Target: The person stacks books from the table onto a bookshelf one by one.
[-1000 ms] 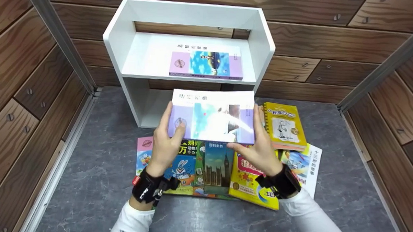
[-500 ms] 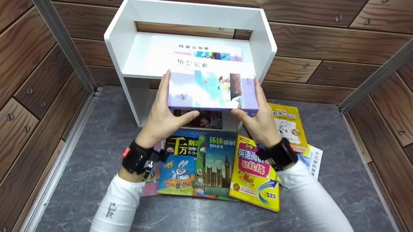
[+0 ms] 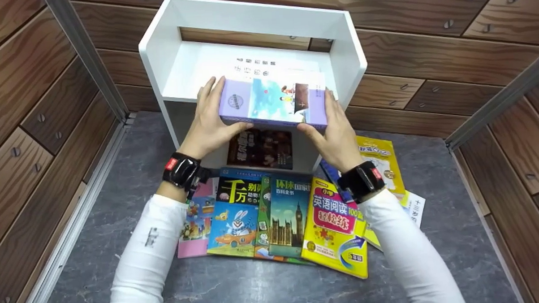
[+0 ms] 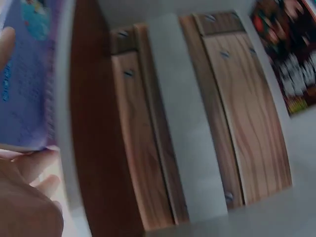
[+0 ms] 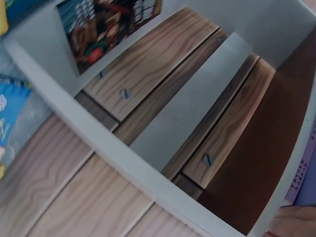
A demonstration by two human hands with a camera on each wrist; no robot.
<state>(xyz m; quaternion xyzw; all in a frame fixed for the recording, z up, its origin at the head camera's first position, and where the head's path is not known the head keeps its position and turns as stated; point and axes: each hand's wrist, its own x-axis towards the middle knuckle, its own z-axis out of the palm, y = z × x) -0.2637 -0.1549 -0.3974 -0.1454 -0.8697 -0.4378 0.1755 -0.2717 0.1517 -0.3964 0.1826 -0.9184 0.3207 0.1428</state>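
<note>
A purple-and-white book with a blue cover picture lies between both hands at the upper board of a white bookshelf. My left hand holds its left end, thumb along the front edge. At the right end, my right hand grips it with the thumb at the front. Behind it, the white top of another book shows on the same board, mostly covered. In the left wrist view the book and left hand sit at the left edge; the right wrist view catches a bit of the right hand.
A dark-covered book lies in the lower compartment. On the floor in front are a rabbit-cover book, a clock-tower book, a yellow book and a pink one. A yellow notebook-like book lies to the right of the shelf.
Both hands have carried the purple-and-white book forward from in front of the shelf to over its upper board, covering most of the book there. The dark book below has come into view.
</note>
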